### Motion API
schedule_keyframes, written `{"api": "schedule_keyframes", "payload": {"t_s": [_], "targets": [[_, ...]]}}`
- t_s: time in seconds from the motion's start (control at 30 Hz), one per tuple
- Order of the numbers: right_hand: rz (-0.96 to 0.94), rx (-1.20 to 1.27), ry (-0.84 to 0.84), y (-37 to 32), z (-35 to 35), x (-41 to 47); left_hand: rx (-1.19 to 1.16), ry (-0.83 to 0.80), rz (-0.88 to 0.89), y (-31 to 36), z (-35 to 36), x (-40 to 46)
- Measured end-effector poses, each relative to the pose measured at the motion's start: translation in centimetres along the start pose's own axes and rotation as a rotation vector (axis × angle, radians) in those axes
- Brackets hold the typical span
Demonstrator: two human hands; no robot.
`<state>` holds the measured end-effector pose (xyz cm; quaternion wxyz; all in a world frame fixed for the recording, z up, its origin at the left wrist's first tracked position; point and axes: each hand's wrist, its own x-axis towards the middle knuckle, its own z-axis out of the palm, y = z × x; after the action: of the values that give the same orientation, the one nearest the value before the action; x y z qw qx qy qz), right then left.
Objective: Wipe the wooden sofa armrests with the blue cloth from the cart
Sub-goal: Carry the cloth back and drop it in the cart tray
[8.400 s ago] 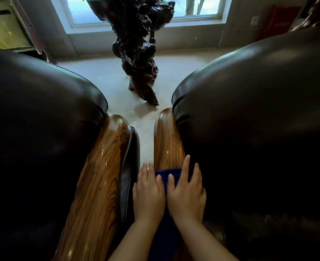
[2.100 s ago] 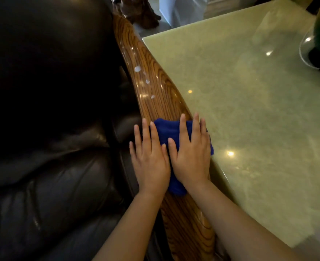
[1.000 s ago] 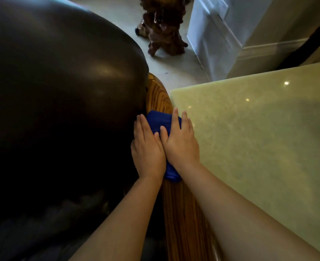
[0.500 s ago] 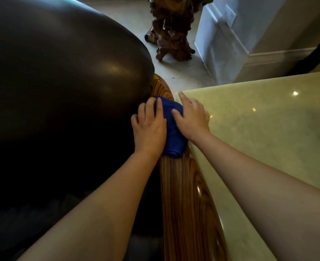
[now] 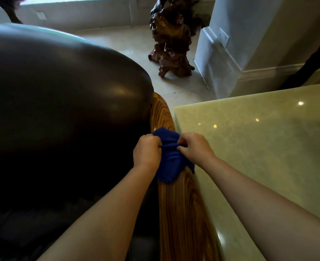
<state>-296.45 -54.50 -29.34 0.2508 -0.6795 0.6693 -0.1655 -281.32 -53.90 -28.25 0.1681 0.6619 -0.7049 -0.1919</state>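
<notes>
The blue cloth [image 5: 169, 161] lies bunched on the glossy striped wooden armrest [image 5: 181, 210], which runs from the lower middle up to its rounded far end. My left hand [image 5: 147, 150] grips the cloth's left side with curled fingers. My right hand [image 5: 194, 146] pinches the cloth's right side, fingers curled into the fabric. Both hands sit close together over the armrest, a little short of its far end. The cloth's underside is hidden.
The dark leather sofa back [image 5: 61, 95] bulges at the left, tight against the armrest. A pale green stone table top [image 5: 259, 147] borders the armrest on the right. A carved dark wood root sculpture [image 5: 172, 40] stands on the floor beyond, beside a white pillar base [image 5: 219, 59].
Both hands went from lying flat on the cloth to curling and gathering it up. They have drawn back slightly from the armrest's far end, and the cloth is now bunched.
</notes>
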Motion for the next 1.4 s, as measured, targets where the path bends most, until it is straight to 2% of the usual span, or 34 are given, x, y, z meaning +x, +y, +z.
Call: {"api": "schedule_keyframes", "payload": {"t_s": [0.1,0.17,0.3,0.47,0.6,0.9,1.13,1.27,1.4], "targets": [[-0.025,-0.061,-0.102,-0.6,-1.4,-1.6,-0.083,-0.115,-0.104,0.4,-1.3,-1.4],[-0.032,-0.047,-0.114,-1.6,-2.9,-2.3,-0.149,-0.15,-0.125,0.9,-3.0,-1.7],[-0.055,-0.013,-0.06,-4.6,-7.0,-3.6,-0.195,-0.169,-0.088,2.7,-8.1,-2.2],[-0.126,-0.002,-0.092,-10.1,-13.5,-6.0,-0.214,-0.178,-0.019,5.2,-16.3,-3.7],[-0.233,-0.027,-0.112,-16.0,-19.2,-8.2,-0.208,-0.134,0.023,7.0,-23.8,-6.0],[-0.492,-0.058,-0.081,-32.2,-28.4,-14.6,-0.151,0.095,0.073,8.4,-42.1,-14.3],[-0.69,-0.061,-0.136,-44.0,-29.2,-19.5,-0.007,0.195,0.039,5.1,-52.5,-23.4],[-0.846,-0.106,-0.179,-50.7,-26.8,-22.2,0.083,0.235,-0.035,1.7,-56.6,-28.9],[-1.006,-0.147,-0.205,-57.5,-23.2,-26.1,0.069,0.268,-0.138,-2.7,-60.2,-35.7]]}}
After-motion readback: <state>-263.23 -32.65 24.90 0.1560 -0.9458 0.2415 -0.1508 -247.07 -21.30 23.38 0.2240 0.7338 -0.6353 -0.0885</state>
